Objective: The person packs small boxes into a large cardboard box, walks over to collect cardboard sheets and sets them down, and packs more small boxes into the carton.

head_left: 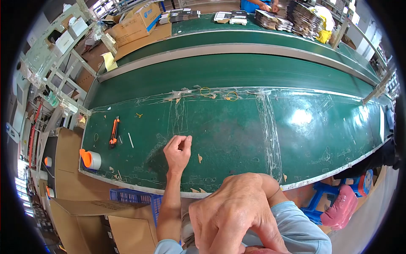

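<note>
My left hand (178, 153) hangs over the green work table (220, 139) with its fingers curled in, and nothing shows in it. My right hand (239, 207) is large and very close to the camera, its back toward the view. Its fingers bend down past the lower edge, so what they touch is hidden. Nearest on the table is a small tan scrap (200, 158), right of my left hand. Farther left lie an orange and black utility knife (114, 132) and a roll of clear tape in an orange dispenser (91, 160).
A metal rail (237, 49) runs across behind the table. Beyond it are stacks of flat cardboard (305, 21), an open carton (134, 27) and another person's hands (270, 6). Cardboard boxes (131, 233) stand below left; a blue stool with a pink cushion (340, 206) is at right.
</note>
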